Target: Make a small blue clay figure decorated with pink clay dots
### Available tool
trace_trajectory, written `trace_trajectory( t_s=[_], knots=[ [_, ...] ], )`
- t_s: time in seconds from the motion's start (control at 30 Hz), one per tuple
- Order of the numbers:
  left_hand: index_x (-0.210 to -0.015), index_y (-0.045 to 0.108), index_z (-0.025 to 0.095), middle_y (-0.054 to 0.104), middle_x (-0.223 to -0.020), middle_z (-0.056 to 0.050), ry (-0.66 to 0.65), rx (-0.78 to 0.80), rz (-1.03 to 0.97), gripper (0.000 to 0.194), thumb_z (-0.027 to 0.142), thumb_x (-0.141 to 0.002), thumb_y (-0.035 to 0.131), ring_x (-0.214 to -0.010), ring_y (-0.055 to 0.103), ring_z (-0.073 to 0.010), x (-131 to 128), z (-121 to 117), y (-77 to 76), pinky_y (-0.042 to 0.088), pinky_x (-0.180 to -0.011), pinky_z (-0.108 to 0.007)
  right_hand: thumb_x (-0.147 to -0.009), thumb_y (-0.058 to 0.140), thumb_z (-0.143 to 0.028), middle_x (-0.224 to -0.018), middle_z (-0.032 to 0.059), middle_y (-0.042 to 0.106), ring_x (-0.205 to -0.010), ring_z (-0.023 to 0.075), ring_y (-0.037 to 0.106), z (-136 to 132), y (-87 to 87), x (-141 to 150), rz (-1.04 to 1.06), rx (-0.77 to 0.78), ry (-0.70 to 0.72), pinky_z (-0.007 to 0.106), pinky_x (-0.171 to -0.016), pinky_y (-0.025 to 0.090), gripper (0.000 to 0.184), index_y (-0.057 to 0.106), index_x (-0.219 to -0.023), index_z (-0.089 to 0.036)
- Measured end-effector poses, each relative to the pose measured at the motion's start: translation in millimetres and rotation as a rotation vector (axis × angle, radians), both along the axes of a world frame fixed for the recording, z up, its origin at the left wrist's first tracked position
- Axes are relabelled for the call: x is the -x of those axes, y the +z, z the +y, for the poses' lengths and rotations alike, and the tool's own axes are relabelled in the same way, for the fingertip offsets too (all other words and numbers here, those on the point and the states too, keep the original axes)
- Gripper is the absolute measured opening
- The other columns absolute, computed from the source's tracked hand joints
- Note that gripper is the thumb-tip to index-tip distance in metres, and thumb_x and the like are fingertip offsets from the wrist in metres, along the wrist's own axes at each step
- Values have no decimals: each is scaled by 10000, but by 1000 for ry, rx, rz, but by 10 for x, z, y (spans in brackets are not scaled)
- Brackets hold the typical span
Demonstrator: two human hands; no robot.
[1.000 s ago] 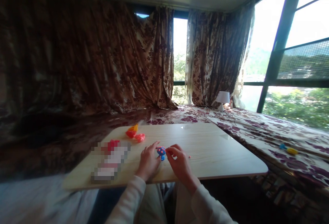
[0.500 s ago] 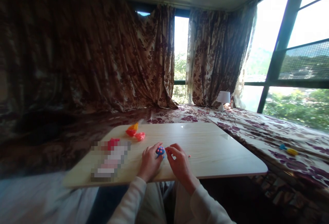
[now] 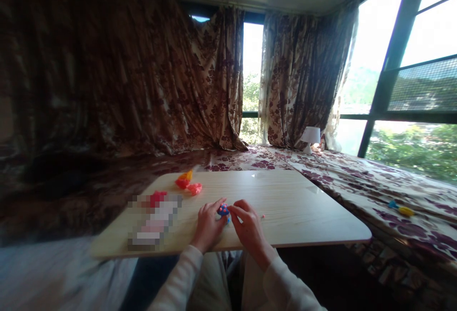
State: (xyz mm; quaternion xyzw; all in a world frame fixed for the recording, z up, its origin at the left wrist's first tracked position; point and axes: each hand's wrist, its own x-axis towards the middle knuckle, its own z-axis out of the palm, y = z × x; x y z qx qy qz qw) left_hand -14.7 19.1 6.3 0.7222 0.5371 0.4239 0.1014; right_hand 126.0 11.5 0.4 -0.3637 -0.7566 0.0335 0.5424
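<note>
My left hand (image 3: 210, 223) is closed round a blue clay piece with pink-orange dots (image 3: 223, 209), held low over the pale wooden table (image 3: 285, 201). A lighter blue bit shows beneath the dotted piece. Close against its right side is my right hand (image 3: 247, 220), with thumb and forefinger pinched together. Whatever lies between those fingertips is too small to make out. A tiny pink-orange bit of clay (image 3: 263, 216) rests on the table just right of my right hand.
Orange-red wrappers (image 3: 183, 180), a pink-red crumpled wrapper (image 3: 194, 188) and a crimson one (image 3: 158, 199) lie on the table's left side, near a blurred-out patch. A yellow and a blue item (image 3: 406, 211) lie on the flowered cover at right. A white lamp (image 3: 310, 138) stands behind.
The dotted blue piece has tilted a little in my left hand. My right fingertips have moved slightly left, closer to it.
</note>
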Motion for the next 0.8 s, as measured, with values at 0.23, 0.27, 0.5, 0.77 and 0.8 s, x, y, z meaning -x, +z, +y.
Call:
trace_trajectory(
  t_s=[0.23, 0.27, 0.5, 0.77, 0.8],
  knots=[
    [-1157, 575, 213, 637, -1103, -78, -29, 8, -27, 404, 260, -758, 527, -1032, 543, -219, 2, -20, 2, 375, -974, -416, -872, 480, -152, -834, 42, 586, -786, 153, 548, -21, 19, 5, -47, -19, 7, 256, -725, 431, 219, 669, -960, -222],
    [-1154, 576, 215, 637, -1101, -77, -29, 9, -28, 403, 255, -756, 527, -1032, 544, -220, 2, -21, 4, 374, -974, -417, -870, 483, -153, -835, 41, 587, -786, 153, 549, -19, 16, 5, -34, -16, 5, 255, -725, 432, 211, 668, -947, -220],
    [-1153, 573, 216, 640, -1088, -77, -35, -1, -36, 407, 234, -748, 534, -1016, 553, -217, 1, -7, -6, 386, -968, -412, -839, 531, -161, -839, 31, 589, -769, 147, 558, -2, -5, 3, 52, 23, -13, 246, -698, 442, 126, 646, -859, -208],
    [-1132, 586, 219, 644, -1092, -83, -33, -25, -49, 373, 307, -773, 535, -1017, 557, -224, 6, -2, -20, 394, -955, -421, -831, 462, -104, -837, 40, 578, -774, 149, 552, -31, 2, -3, 7, -31, 9, 248, -709, 444, 257, 662, -946, -217],
    [-1127, 589, 224, 646, -1088, -81, -33, -31, -51, 369, 319, -774, 536, -1013, 559, -224, 8, -1, -21, 395, -953, -423, -818, 455, -86, -839, 41, 578, -778, 150, 552, -33, -1, -6, 1, -38, 8, 249, -710, 445, 284, 664, -956, -219]
  ],
)
